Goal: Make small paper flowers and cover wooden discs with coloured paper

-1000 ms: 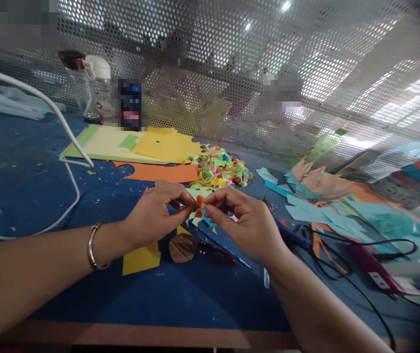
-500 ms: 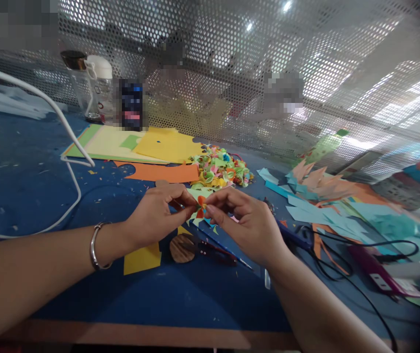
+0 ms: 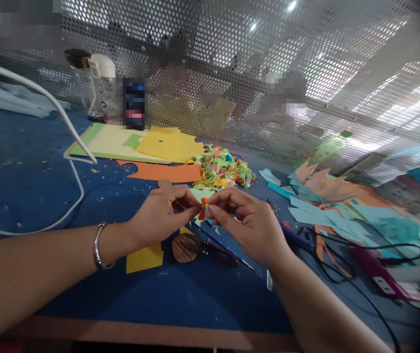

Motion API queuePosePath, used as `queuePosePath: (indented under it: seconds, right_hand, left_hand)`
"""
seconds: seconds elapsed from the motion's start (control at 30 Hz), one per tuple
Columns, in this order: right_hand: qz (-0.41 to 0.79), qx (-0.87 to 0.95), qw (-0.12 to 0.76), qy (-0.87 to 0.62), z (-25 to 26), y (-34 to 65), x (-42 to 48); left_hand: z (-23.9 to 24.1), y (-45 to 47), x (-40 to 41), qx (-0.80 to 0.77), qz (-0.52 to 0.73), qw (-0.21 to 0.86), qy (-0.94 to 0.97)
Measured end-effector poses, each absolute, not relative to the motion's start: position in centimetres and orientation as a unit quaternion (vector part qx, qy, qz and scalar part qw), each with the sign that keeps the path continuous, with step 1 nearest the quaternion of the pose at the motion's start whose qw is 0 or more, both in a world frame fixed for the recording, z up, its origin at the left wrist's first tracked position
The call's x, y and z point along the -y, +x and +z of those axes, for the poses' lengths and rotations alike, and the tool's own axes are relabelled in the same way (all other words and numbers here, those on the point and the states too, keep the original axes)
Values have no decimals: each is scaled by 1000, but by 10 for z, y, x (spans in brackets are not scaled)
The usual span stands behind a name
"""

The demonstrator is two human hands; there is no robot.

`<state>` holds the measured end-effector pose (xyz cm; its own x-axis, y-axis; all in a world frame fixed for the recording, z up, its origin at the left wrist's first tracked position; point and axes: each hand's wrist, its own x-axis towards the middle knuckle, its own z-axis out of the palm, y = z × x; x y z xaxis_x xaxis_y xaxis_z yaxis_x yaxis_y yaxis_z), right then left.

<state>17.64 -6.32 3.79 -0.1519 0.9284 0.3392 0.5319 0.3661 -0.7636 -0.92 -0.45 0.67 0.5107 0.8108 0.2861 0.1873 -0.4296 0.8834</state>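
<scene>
A small orange paper flower (image 3: 203, 209) with a yellow middle is pinched between my two hands, above the blue table. My left hand (image 3: 166, 212), with a silver bangle at the wrist, grips its left side, where a bit of green shows. From the right, the thumb and forefinger of my right hand (image 3: 244, 220) close on the flower's other side. Below the hands lie a round wooden slice (image 3: 184, 248), dark-handled scissors or pliers (image 3: 217, 250) and a yellow paper piece (image 3: 144, 259). Just behind them sits a heap of small coloured paper flowers (image 3: 226, 166).
Yellow paper sheets (image 3: 173, 143) and an orange paper strip (image 3: 165, 172) lie behind my left hand. Bottles (image 3: 106, 88) and a phone (image 3: 135, 104) stand by the perforated metal screen (image 3: 217, 59). To the right are blue paper strips (image 3: 327, 218), a black cable (image 3: 345, 282) and a purple power strip (image 3: 375, 272).
The orange flower has turned a little between my fingers, so its petals look narrower. The whole view has shifted slightly; both hands keep their pinch.
</scene>
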Motion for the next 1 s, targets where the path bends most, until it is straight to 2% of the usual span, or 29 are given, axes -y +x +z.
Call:
queuePosePath:
  seconds: [0.3, 1.0]
  right_hand:
    - [241, 723, 403, -508, 37, 177, 63]
    - [258, 695, 413, -529, 42, 176, 64]
  left_hand:
    - [10, -7, 6, -333, 369, 420, 759]
    - [-2, -7, 0, -309, 403, 499, 702]
